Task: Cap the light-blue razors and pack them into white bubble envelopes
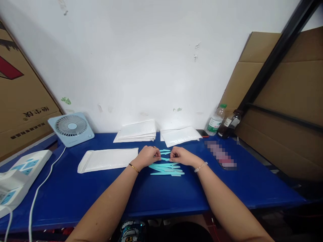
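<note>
The table (171, 196) is blue and fills the lower part of the frame. Near the centre lie thin turquoise sticks (165, 174) — several are close together. Left of them is one flat white envelope (108, 159); above, two piles of envelopes (137, 130). At left stand a light-blue fan (72, 126) and a white power strip (37, 159). At right — two bottles (215, 124), a phone (202, 133) and a blurred flat object (222, 155).

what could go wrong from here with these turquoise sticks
The slim turquoise plastic-looking stick between the left hand and right hand could slip, since only fingertips appear to hold it. A wrist or finger might also scatter the loose, overlapping turquoise sticks lying just nearer the person.
</note>
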`<action>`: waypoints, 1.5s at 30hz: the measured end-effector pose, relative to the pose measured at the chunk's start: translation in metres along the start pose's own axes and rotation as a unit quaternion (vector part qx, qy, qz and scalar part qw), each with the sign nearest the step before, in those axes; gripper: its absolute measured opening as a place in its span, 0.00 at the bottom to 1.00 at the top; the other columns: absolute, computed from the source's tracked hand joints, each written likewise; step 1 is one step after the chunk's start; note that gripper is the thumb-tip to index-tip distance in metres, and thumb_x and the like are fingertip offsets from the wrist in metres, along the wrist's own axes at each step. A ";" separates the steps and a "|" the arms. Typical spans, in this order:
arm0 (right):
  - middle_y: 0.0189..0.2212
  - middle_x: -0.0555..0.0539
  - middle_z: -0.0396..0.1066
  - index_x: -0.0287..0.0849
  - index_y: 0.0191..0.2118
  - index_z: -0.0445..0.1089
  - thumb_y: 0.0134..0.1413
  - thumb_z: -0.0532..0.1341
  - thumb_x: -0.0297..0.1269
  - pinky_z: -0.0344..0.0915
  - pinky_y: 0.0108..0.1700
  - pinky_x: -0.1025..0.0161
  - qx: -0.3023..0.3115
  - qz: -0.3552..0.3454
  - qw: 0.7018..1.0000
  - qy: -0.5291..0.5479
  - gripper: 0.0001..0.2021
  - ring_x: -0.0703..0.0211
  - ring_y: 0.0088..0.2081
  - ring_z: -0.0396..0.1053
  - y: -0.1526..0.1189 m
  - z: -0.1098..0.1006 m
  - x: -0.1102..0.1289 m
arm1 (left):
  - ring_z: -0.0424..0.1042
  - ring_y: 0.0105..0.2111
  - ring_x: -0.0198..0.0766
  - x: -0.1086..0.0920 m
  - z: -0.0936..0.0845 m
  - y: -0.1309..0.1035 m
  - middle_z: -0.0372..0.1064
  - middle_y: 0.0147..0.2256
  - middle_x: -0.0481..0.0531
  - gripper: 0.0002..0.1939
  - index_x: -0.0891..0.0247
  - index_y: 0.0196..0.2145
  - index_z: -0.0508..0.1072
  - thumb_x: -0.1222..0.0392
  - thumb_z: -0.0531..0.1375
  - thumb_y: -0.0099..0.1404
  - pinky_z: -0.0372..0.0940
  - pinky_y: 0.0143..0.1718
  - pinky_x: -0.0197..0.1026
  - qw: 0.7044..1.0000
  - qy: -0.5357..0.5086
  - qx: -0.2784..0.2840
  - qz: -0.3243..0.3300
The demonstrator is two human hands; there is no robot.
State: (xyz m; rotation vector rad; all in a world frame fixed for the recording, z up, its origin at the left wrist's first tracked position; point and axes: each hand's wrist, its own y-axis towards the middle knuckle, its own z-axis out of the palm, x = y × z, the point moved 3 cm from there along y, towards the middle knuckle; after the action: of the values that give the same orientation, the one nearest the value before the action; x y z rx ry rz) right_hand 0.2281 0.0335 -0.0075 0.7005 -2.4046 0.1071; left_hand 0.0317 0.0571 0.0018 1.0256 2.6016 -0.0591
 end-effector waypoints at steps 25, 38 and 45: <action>0.30 0.49 0.66 0.41 0.27 0.69 0.48 0.64 0.40 0.57 0.33 0.66 -0.005 0.015 1.000 -0.018 0.08 0.63 0.29 0.62 -0.011 -0.019 0.003 | 0.71 0.35 0.37 -0.001 -0.005 -0.005 0.75 0.35 0.46 0.11 0.58 0.29 0.77 0.49 0.59 0.59 0.57 0.35 0.35 0.999 -0.034 0.003 -0.009; 0.30 0.49 0.67 0.41 0.29 0.72 0.41 0.67 0.44 0.60 0.31 0.65 -0.020 0.054 0.998 0.020 0.12 0.60 0.31 0.65 -0.017 -0.026 -0.007 | 0.68 0.41 0.41 0.012 -0.018 -0.012 0.71 0.39 0.49 0.19 0.55 0.42 0.74 0.47 0.63 0.54 0.59 0.39 0.38 0.994 -0.022 -0.090 -0.058; 0.27 0.50 0.65 0.41 0.25 0.71 0.43 0.67 0.41 0.58 0.30 0.66 0.058 0.009 0.998 0.004 0.09 0.62 0.28 0.63 -0.012 -0.006 0.004 | 0.69 0.36 0.37 -0.005 -0.005 -0.010 0.72 0.31 0.46 0.11 0.57 0.31 0.76 0.48 0.62 0.55 0.57 0.38 0.36 0.998 -0.041 0.032 0.033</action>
State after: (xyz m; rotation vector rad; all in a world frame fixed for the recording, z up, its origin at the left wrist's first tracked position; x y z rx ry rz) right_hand 0.2350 0.0228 -0.0021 0.7287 -2.4133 0.2574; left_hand 0.0268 0.0469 0.0071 1.1056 2.5051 -0.1666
